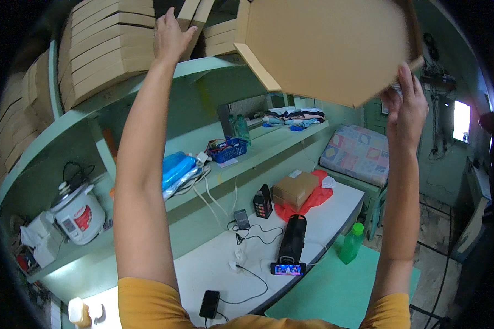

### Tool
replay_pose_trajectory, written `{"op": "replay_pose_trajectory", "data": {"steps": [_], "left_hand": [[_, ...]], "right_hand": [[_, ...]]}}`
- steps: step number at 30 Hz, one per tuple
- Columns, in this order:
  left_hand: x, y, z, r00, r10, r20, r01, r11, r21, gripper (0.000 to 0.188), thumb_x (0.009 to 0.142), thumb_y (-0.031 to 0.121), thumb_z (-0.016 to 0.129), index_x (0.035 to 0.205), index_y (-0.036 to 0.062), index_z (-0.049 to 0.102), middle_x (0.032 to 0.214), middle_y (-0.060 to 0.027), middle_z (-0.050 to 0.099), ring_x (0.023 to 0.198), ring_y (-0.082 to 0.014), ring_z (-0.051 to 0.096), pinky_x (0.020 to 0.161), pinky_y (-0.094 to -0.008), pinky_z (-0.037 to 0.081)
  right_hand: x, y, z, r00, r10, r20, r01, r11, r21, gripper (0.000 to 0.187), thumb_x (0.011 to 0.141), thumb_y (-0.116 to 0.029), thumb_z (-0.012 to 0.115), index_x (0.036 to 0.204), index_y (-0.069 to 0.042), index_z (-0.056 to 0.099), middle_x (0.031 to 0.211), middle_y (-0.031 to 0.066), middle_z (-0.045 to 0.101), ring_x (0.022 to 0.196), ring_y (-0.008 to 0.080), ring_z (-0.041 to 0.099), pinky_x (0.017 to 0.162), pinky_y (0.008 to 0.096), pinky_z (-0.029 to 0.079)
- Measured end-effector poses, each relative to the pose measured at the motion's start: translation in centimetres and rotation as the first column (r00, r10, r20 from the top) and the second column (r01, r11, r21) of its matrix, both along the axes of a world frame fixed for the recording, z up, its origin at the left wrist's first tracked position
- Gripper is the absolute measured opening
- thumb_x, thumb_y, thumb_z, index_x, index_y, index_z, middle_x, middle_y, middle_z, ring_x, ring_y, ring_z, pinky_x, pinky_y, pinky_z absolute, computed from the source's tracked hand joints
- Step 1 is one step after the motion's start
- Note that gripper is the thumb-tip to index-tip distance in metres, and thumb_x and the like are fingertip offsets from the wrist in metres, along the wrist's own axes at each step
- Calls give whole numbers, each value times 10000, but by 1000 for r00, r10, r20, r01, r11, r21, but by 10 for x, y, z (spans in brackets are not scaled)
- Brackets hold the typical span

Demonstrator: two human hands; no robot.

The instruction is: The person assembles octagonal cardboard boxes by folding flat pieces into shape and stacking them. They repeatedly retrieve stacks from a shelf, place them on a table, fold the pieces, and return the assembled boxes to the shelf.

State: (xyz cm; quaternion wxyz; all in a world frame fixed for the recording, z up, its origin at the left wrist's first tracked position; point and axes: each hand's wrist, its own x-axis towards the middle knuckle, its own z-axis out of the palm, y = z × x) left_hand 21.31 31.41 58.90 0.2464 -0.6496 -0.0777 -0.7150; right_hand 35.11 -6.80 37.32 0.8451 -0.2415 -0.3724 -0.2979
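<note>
Both my arms are raised toward a high green shelf (192,67). My left hand (171,36) is up at the shelf with fingers apart, between a tall stack of flat cardboard boxes (112,49) and some tilted cardboard boxes (195,19). Whether its fingertips touch any box I cannot tell. On the right, my right hand (409,104) grips the lower right corner of an open, shallow cardboard box (324,46), thumb and fingers on its edge. The box is tilted, its brown inside facing me, and its top runs out of view.
A lower shelf holds a white rice cooker (79,214), a blue basket (228,151) and folded clothes (293,117). On the white table (203,274) are a black speaker (293,236), a phone (209,303), cables and a closed carton (295,188). A green bottle (352,244) stands nearby.
</note>
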Motion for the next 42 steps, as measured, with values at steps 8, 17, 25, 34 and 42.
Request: {"op": "replay_pose_trajectory", "data": {"steps": [8, 17, 25, 34, 42], "left_hand": [[50, 45, 49, 1000, 13, 22, -9, 984, -179, 883, 699, 550, 750, 1353, 42, 443, 1275, -243, 521, 1178, -392, 525, 957, -479, 461], [25, 88, 103, 987, -82, -140, 55, 980, -189, 763, 713, 588, 728, 1172, -8, 596, 1105, -189, 667, 1009, -293, 652, 899, -404, 485], [-3, 63, 78, 929, -368, -31, 349, 903, -249, 493, 747, 368, 779, 1053, 3, 648, 905, -132, 699, 837, -229, 667, 730, -359, 518], [-12, 80, 82, 892, -412, -186, 363, 898, -248, 743, 720, 515, 769, 1172, -41, 574, 1069, -171, 663, 961, -247, 646, 861, -371, 506], [7, 103, 62, 751, -637, -172, 583, 763, -279, 372, 838, 153, 681, 1138, -33, 562, 1032, -158, 667, 950, -245, 643, 828, -366, 505]], "right_hand": [[46, 77, 133, 996, 82, -38, -83, 996, -32, 298, 906, -303, 640, 945, -18, 566, 795, 79, 614, 635, 187, 606, 497, 339, 486], [40, 161, 216, 993, 43, -114, -45, 999, -16, 420, 828, -294, 722, 1031, 54, 604, 974, 159, 651, 877, 320, 639, 745, 465, 526], [16, 192, 241, 992, -55, 112, 64, 995, -74, 382, 842, -302, 716, 969, 47, 626, 897, 163, 662, 780, 275, 649, 637, 411, 530], [-1, 258, 258, 880, -447, 160, 466, 878, -112, 500, 770, -402, 752, 938, 61, 668, 978, 247, 682, 960, 337, 668, 825, 409, 512], [5, 330, 271, 873, -299, 385, 418, 865, -276, 958, 813, -307, 610, 1478, 69, 34, 1387, 351, 393, 1268, 392, 465, 1056, 375, 381]]}}
